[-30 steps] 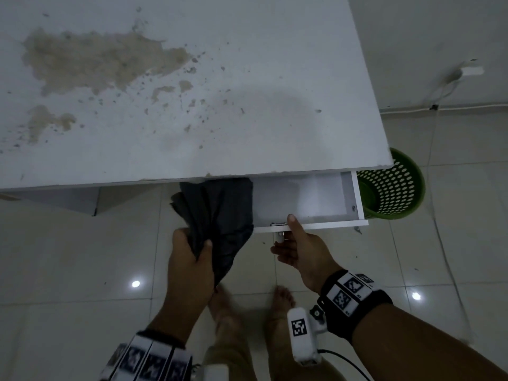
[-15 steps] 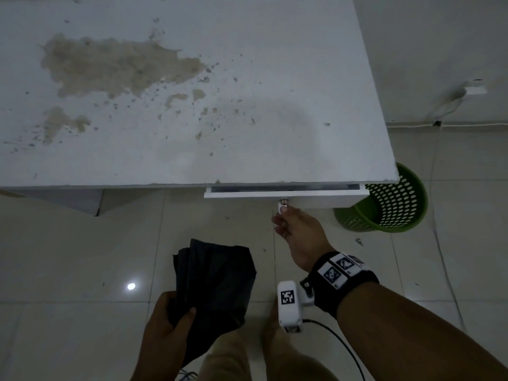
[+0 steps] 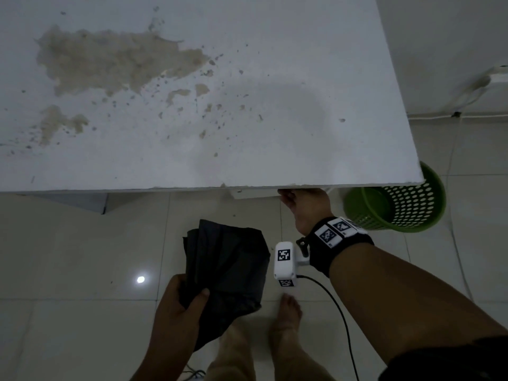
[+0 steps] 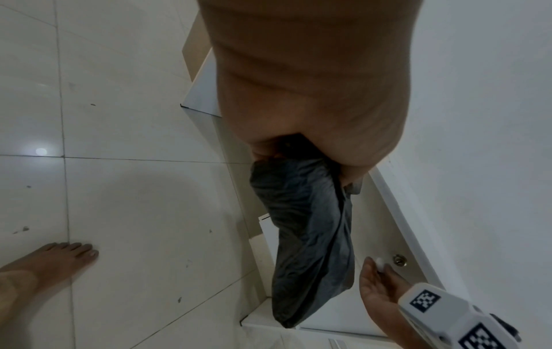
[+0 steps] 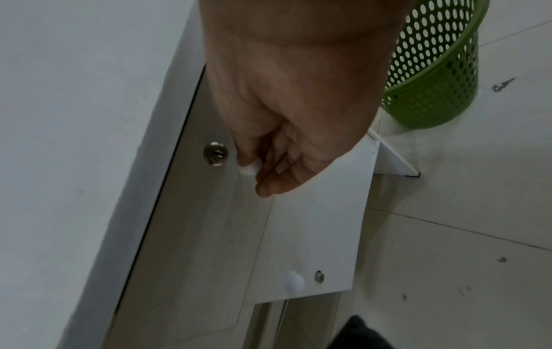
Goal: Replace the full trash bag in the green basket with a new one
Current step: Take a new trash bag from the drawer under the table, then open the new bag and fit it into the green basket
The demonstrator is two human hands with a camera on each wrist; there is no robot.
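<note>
A folded black trash bag [image 3: 228, 268] hangs over the floor in front of the table, and my left hand [image 3: 189, 298] grips its lower end with the thumb on top. The left wrist view shows the same bag [image 4: 304, 226] drooping from my fist. My right hand [image 3: 298, 198] reaches under the table's front edge. There its fingers [image 5: 262, 179] pinch the white drawer knob [image 5: 248, 169] beside a metal keyhole [image 5: 215, 153]. The drawer front [image 5: 209, 224] sits flush under the tabletop. The green perforated basket [image 3: 398, 207] stands on the floor to the right, partly under the table corner.
The white, stained tabletop [image 3: 247, 119] fills the upper head view. A lower drawer front [image 5: 313, 248] carries its own knob and lock. My bare feet [image 3: 286, 320] stand on pale floor tiles. A white cable [image 3: 456, 114] runs along the wall behind the basket.
My right hand has pushed the open drawer in until it is closed under the tabletop. My left hand has drawn the black bag out of the drawer and down toward me.
</note>
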